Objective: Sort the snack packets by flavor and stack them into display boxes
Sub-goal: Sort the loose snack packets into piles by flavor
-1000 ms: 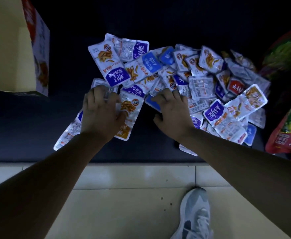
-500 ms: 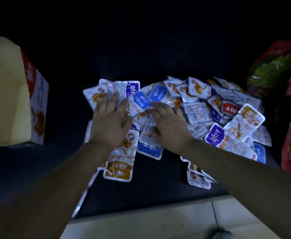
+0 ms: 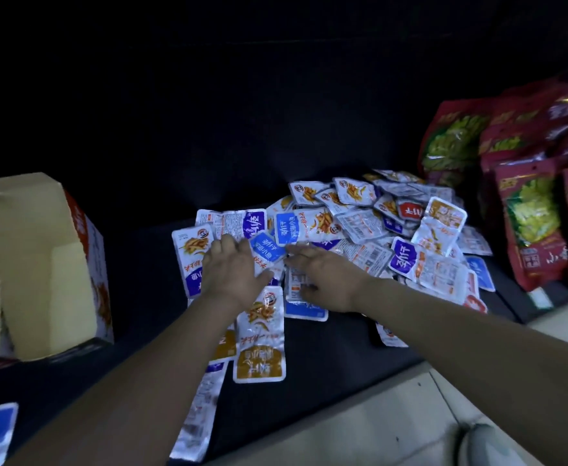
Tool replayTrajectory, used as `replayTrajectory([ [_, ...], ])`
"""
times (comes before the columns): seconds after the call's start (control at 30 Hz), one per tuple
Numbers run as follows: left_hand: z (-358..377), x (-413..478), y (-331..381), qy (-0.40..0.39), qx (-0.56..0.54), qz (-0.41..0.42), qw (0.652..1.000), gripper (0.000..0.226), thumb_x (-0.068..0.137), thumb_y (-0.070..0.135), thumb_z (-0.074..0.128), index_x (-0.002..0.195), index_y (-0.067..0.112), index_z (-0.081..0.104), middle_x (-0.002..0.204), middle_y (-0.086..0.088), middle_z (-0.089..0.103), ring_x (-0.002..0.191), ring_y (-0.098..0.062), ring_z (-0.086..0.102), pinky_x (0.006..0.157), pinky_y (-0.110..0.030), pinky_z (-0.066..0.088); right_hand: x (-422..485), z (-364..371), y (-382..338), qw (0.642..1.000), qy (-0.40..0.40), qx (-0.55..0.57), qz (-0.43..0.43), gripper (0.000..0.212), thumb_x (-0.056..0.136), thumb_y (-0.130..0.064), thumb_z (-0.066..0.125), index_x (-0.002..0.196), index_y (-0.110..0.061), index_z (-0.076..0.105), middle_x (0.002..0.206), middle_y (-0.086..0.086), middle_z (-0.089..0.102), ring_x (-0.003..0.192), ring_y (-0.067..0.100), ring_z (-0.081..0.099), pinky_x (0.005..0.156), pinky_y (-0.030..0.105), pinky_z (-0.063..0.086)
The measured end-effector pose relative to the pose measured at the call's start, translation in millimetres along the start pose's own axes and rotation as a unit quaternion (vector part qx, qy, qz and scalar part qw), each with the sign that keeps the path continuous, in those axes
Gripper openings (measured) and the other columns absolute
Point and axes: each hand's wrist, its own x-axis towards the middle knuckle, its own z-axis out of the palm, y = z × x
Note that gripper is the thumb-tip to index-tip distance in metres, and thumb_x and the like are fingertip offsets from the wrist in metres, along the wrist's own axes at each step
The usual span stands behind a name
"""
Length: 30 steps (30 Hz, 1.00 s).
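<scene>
Head view: resting flat on the loose heap of snack packets (image 3: 376,227) on the dark surface (image 3: 326,364) with left hand (image 3: 234,272) and right hand (image 3: 326,280), fingers straight and spread, pinching nothing. Likely to mix blue and orange flavors if raked together, or to slide slick packets off the near edge. Display box (image 3: 37,264) well apart at left.

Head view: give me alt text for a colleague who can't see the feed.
The left hand and right hand rest open on a heap of small snack packets on a dark surface. A cardboard display box stands to the left, large red bags to the right.
</scene>
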Motion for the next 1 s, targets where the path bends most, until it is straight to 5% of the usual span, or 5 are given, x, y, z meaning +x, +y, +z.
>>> replayTrajectory([
  [0.37,2,-7,-26,0.017,-0.016,0.029,0.999,0.075,0.088,0.059,0.053,0.143,0.012,0.034,0.138,-0.011,0.036,0.129,-0.027,0.031,0.107,-0.037,0.030,2,6,-35,0.992,-0.026,0.072,0.100,0.067,0.095,-0.014,0.055,0.153,-0.009,0.023,0.163,0.002,0.004,0.149,0.013,0.008,0.118,0.026,0.018],
  [0.77,9,-5,-32,0.063,-0.073,0.034,0.995,0.073,0.083,0.059,0.061,0.137,0.016,0.038,0.131,-0.007,0.040,0.125,-0.025,0.034,0.105,-0.036,0.028,8,12,-32,0.995,0.063,0.009,0.081,0.062,0.089,-0.029,0.061,0.146,-0.017,0.040,0.159,-0.003,0.024,0.142,0.016,0.030,0.107,0.024,0.031],
  [0.83,7,-3,-32,0.064,-0.083,0.020,0.994,0.074,0.080,0.057,0.065,0.134,0.014,0.040,0.131,-0.008,0.042,0.125,-0.026,0.035,0.104,-0.036,0.029,9,8,-31,0.994,0.063,0.041,0.075,0.055,0.088,-0.024,0.064,0.140,-0.015,0.048,0.154,0.001,0.033,0.137,0.017,0.037,0.107,0.026,0.032],
  [0.93,3,0,-31,0.079,-0.135,0.007,0.988,0.076,0.075,0.054,0.072,0.130,0.011,0.042,0.130,-0.009,0.046,0.125,-0.027,0.039,0.104,-0.037,0.031,11,3,-27,0.978,0.172,0.060,0.100,0.035,0.085,-0.015,0.066,0.120,-0.013,0.060,0.127,0.006,0.050,0.117,0.024,0.052,0.095,0.034,0.044],
  [1.0,0,1,-32,0.097,-0.211,0.011,0.973,0.074,0.074,0.049,0.075,0.129,0.011,0.042,0.128,-0.008,0.049,0.123,-0.026,0.042,0.104,-0.038,0.034,10,5,-29,0.964,0.210,0.040,0.161,0.045,0.083,-0.029,0.069,0.123,-0.014,0.055,0.120,0.007,0.049,0.115,0.026,0.049,0.091,0.035,0.044],
])
